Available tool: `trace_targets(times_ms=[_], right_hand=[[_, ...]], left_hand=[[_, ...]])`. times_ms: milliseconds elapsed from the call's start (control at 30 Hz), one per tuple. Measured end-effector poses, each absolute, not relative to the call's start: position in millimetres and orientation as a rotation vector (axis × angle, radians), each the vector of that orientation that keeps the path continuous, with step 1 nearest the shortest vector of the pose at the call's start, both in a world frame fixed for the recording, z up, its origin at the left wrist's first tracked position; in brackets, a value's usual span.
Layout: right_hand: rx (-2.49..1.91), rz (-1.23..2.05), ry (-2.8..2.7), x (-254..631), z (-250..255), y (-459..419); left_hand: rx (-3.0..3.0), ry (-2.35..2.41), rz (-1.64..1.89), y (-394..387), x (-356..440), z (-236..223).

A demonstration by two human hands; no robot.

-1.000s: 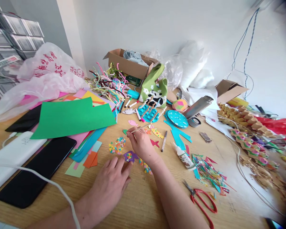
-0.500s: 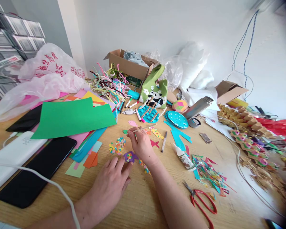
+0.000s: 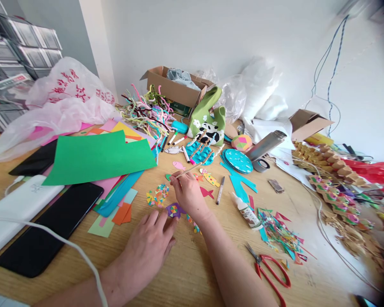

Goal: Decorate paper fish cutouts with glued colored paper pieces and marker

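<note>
My right hand [image 3: 189, 195] is closed on a thin wooden stick [image 3: 192, 169], which points up and to the right above the table. Under and beside that hand lies a purple paper fish [image 3: 173, 209] with a patch of coloured triangles. My left hand [image 3: 152, 238] lies low over the table, fingers spread, its fingertips at the fish's lower edge; whether they press on it I cannot tell. Small coloured paper bits [image 3: 161, 192] are heaped just left of the fish, and more bits [image 3: 193, 224] show below my right wrist. A dark pink paper fish [image 3: 207, 192] lies to the right.
Right of my arm are a white glue bottle [image 3: 248, 213], red-handled scissors [image 3: 270, 268], paper scraps [image 3: 281, 232] and a pen [image 3: 220, 190]. Green paper [image 3: 99, 157], a black phone [image 3: 48, 230] and a white cable [image 3: 67, 243] lie left. A metal flask [image 3: 265, 145] stands tilted in view behind.
The stick in my right hand has tilted up more steeply, its far end shifting a little left. My left hand has stayed in place beside the purple fish.
</note>
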State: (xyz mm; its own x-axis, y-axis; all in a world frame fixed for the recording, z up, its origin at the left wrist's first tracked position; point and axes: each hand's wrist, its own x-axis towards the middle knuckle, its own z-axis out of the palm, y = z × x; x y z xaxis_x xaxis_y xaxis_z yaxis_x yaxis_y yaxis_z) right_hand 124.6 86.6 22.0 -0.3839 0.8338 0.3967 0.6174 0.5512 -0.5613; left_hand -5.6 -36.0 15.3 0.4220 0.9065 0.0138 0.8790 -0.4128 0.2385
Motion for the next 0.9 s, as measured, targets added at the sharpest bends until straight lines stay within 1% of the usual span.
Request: trace_targets(times_ms=[433, 900], right_hand=[[-1.187, 0.474, -1.971, 118.9, 11.7, 86.5], [-1.209, 0.458, -1.842, 130.2, 36.5, 83.0]], left_hand=[[2.429, 1.575, 0.202, -35.0, -3.9, 20.9], [2.457, 1.562, 0.189, -35.8, -5.5, 16.8]])
